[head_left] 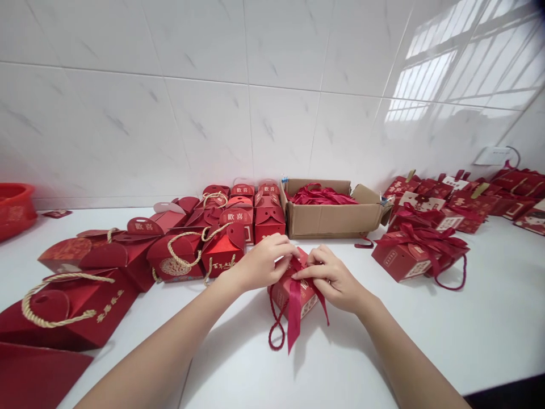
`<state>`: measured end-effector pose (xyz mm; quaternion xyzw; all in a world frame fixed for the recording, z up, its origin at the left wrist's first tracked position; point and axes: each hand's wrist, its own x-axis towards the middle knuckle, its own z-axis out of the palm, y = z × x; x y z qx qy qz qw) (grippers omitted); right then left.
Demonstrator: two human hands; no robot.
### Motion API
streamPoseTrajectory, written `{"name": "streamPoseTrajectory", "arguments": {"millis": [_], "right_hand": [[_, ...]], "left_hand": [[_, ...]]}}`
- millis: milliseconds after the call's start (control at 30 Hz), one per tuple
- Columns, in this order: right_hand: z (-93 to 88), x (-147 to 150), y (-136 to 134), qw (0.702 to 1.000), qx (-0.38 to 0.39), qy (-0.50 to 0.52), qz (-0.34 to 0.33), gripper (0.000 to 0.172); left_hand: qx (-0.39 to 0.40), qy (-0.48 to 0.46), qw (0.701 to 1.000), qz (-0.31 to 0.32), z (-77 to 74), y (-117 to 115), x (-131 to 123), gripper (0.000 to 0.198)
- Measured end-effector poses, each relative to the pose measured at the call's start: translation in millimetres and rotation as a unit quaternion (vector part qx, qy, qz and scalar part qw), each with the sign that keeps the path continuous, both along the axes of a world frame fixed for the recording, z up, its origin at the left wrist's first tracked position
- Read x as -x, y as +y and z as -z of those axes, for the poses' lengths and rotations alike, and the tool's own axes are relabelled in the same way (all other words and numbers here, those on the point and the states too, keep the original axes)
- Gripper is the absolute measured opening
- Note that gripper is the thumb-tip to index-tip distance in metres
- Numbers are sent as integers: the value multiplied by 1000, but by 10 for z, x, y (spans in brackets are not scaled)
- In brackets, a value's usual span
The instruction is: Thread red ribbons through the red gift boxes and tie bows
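A small red gift box point(281, 296) stands on the white table in front of me, with a twisted dark red cord loop point(276, 336) hanging down its near left side. My left hand point(269, 261) is at the top left of the box, its fingers pinched on a crimson satin ribbon point(294, 318). From the right, my right hand point(334, 278) also closes its thumb and fingers on the ribbon over the lid. One ribbon tail hangs down the front and another drops at the right side. The knot area is partly hidden by my fingers.
Red gift boxes with gold rope handles point(176, 253) crowd the left. Behind my hands stands a cardboard box point(330, 221) of crimson ribbons point(321, 194). To the right sit a ribbon-tied red box point(398, 255) and several more boxes. A red plastic basin point(16, 213) is far left.
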<state>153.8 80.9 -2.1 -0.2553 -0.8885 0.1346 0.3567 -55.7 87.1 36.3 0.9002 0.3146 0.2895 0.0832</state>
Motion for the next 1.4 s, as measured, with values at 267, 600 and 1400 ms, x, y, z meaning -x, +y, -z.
{"name": "streamPoseTrajectory", "arguments": {"millis": [267, 600, 1400], "right_hand": [[31, 14, 8, 1000, -16, 25, -6, 38], [45, 15, 22, 998, -1, 52, -21, 37], [34, 64, -5, 992, 43, 88, -76, 40]], "left_hand": [[90, -2, 996, -1, 46, -44, -60, 10], [146, -26, 989, 2, 30, 3, -21, 13], [274, -46, 958, 77, 48, 82, 8, 36]]}}
